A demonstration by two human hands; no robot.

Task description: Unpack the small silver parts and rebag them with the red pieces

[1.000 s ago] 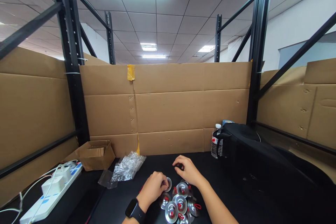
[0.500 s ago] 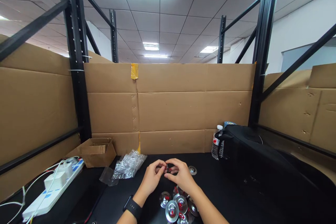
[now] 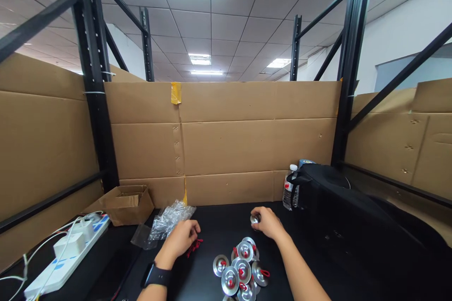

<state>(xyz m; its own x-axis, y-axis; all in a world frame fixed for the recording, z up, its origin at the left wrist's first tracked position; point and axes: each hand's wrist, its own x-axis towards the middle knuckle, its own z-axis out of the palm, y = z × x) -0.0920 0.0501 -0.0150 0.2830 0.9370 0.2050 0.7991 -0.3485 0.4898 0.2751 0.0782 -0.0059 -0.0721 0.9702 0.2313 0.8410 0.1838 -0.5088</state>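
My left hand [image 3: 181, 239] has its fingers curled closed, low over the table at the left, with a bunch of red cord [image 3: 195, 246] at its fingertips. Some of that cord is hidden under the hand. My right hand [image 3: 269, 222] pinches a small, shiny metal cymbal [image 3: 254, 219] at the back of the table. Between my forearms lies a heap of similar small cymbals [image 3: 243, 270], several with red cord showing at their domed middles. One cymbal [image 3: 221, 265] lies at the heap's left edge.
A crumpled clear plastic bag [image 3: 171, 220] and an open cardboard box [image 3: 129, 204] are at back left. A white power strip [image 3: 67, 258] with cables lies left. At right stand a water bottle [image 3: 289, 188] and a black bag [image 3: 339, 225]. Cardboard walls [image 3: 226, 146] surround the table.
My hands were together over the middle and have come apart. The left moved left to the red cord; the right moved right and now holds the cymbal that lay at the back.
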